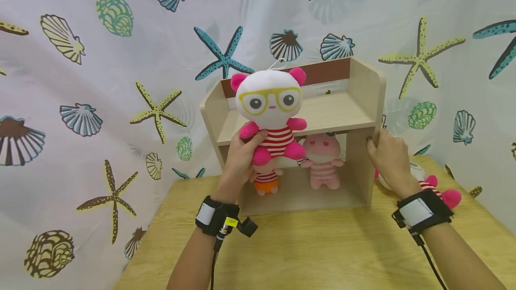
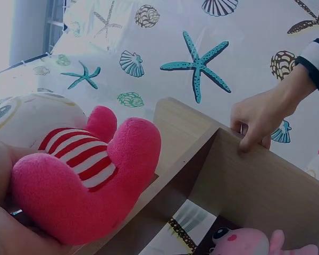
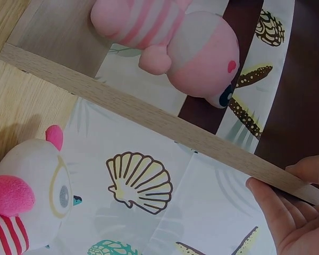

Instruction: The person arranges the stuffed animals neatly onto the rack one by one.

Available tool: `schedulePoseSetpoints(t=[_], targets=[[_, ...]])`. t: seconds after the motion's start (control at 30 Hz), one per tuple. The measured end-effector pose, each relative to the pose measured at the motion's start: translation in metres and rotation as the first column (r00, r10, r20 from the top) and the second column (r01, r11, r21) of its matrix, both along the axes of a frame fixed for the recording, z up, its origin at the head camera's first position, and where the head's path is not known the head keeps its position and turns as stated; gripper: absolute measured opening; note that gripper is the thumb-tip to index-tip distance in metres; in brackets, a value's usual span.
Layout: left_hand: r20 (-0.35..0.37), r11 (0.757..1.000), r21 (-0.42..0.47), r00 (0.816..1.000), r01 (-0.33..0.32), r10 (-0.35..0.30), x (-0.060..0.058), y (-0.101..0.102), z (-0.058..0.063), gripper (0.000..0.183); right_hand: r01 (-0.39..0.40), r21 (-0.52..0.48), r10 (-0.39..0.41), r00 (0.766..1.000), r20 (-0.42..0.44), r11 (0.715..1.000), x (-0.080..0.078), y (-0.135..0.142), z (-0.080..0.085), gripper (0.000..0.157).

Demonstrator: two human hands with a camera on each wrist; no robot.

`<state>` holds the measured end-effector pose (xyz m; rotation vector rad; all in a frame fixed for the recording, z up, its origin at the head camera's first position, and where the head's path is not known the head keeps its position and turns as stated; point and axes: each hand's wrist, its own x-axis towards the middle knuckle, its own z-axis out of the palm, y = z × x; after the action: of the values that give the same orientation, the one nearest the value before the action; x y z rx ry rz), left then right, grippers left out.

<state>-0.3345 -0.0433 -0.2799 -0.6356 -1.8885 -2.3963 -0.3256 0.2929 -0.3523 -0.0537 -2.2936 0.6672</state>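
Observation:
My left hand (image 1: 241, 155) grips a plush panda (image 1: 271, 102) by its side, in front of the upper shelf. The panda has a white head, yellow glasses, pink limbs and a red-striped body; in the left wrist view its pink feet face the camera. With my right hand (image 1: 390, 161) I pinch the right side panel (image 1: 364, 160) of a small wooden shelf unit, thumb on one face and fingers on the other. In the lower compartment a pink plush toy (image 1: 322, 160) and a smaller plush toy (image 1: 266, 180) with orange bottoms sit upright; the panda partly hides the smaller one.
A second plush panda (image 1: 419, 178) lies on the wooden table (image 1: 298, 249) to the right of the shelf, partly behind my right wrist. The upper shelf board (image 1: 334, 108) shows bare wood. A shell-and-starfish patterned curtain (image 1: 121, 66) hangs behind and beside the table.

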Motion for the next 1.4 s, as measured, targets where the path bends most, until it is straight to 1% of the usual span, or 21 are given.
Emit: schedulePoseSetpoints(t=[0.07,0.2,0.3,0.47,0.57,0.73,0.87,1.07,1.23,1.4], targets=[[0.016,0.999,0.012,0.999,-0.031,0.031,-0.006,-0.002,0.004,0.041,0.005,0.002,-0.005,1.0,0.006,1.0,0.0,-0.001,0.0,0.034],[0.045,0.998,0.037,0.997,-0.057,0.055,-0.018,-0.005,0.013,0.046,0.007,0.006,-0.007,1.0,0.0,1.0,0.0,-0.001,0.0,0.034],[0.059,0.995,0.047,0.995,-0.088,0.085,-0.027,-0.006,0.02,0.049,0.005,0.006,-0.005,1.0,-0.007,1.0,0.0,-0.001,0.0,0.034],[0.081,0.988,0.075,0.988,-0.135,0.129,-0.046,-0.006,0.032,0.051,-0.001,-0.001,0.001,1.0,0.006,1.0,0.0,-0.001,0.001,0.035],[0.094,0.984,0.103,0.986,-0.144,0.135,-0.06,-0.006,0.034,0.049,-0.001,-0.005,0.001,1.0,0.013,1.0,0.001,-0.001,0.001,0.036],[0.134,0.98,0.115,0.98,-0.165,0.15,-0.076,-0.007,0.034,0.046,0.005,-0.004,-0.005,1.0,0.007,1.0,0.001,0.0,-0.001,0.035],[0.176,0.973,0.103,0.967,-0.205,0.185,-0.086,-0.006,0.036,0.043,0.002,-0.005,-0.002,1.0,0.013,1.0,0.001,-0.001,0.0,0.035],[0.24,0.956,0.061,0.934,-0.288,0.266,-0.105,-0.003,0.037,0.046,0.003,-0.005,-0.003,1.0,0.026,1.0,0.002,0.0,0.0,0.035],[0.271,0.951,0.042,0.92,-0.306,0.284,-0.112,-0.004,0.039,0.045,0.003,-0.006,-0.003,1.0,0.026,1.0,0.002,0.001,0.001,0.035],[0.274,0.939,-0.016,0.902,-0.343,0.334,-0.12,-0.005,0.04,0.045,-0.003,-0.009,0.003,1.0,0.018,1.0,0.001,0.001,-0.001,0.035]])
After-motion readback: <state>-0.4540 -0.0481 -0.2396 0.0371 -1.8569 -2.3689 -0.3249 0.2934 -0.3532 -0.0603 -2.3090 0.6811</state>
